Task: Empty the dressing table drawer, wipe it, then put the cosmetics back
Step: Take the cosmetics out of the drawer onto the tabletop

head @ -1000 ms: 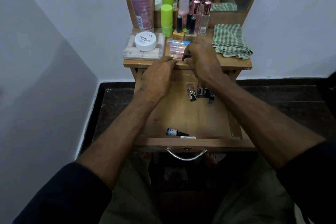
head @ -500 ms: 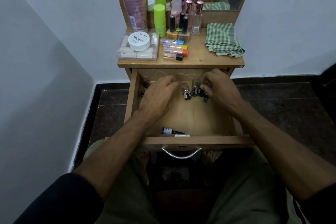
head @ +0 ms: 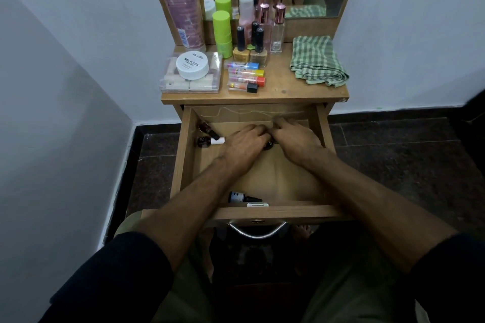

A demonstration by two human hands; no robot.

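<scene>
Emptying stage, partly complete. The drawer (head: 183, 155) stands pulled out. Both hands are down at its 12 o'clock end: the left hand (head: 242, 143) and right hand (head: 295, 139) have fingers curled over small dark bottles (head: 268, 145); an actual grip cannot be confirmed. Two nail polish bottles (head: 207, 140) remain at 9 o'clock, one dark bottle (head: 240, 197) at 6 o'clock. Most cosmetics (head: 245, 76) stand on the table (head: 288, 86). The green cloth (head: 316, 61) lies folded there; wiping and restocking are outstanding.

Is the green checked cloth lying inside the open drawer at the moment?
No, the cloth lies folded on the tabletop, above the drawer.
</scene>
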